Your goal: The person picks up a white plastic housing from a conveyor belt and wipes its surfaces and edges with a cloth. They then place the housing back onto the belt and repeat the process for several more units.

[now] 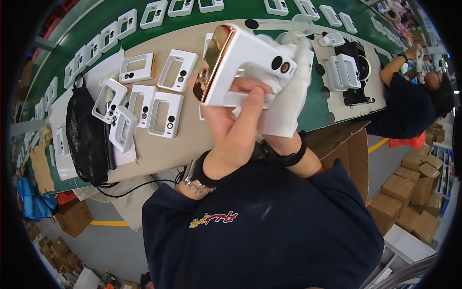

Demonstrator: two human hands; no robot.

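A white device housing (250,48) with a gold-trimmed, dark glossy end and two round dark parts is held up in front of me, tilted. My left hand (236,130), bare, closes around its near bar, with the thumb and fingers at the opening. My right hand (293,96), in a white glove, presses against the far right end beside the round parts; its fingertips are partly hidden behind the housing. Some white cloth-like material (269,82) shows in the opening. Similar white housings (178,70) lie on the beige mat (192,139) to the left.
Rows of white housings (154,14) stand along the green conveyor (192,21) at the back. A black mesh bag (86,130) lies at left. On the right are a white bottle (332,39), a black fixture (358,94) with housings, an open carton (349,154) and a co-worker (409,94).
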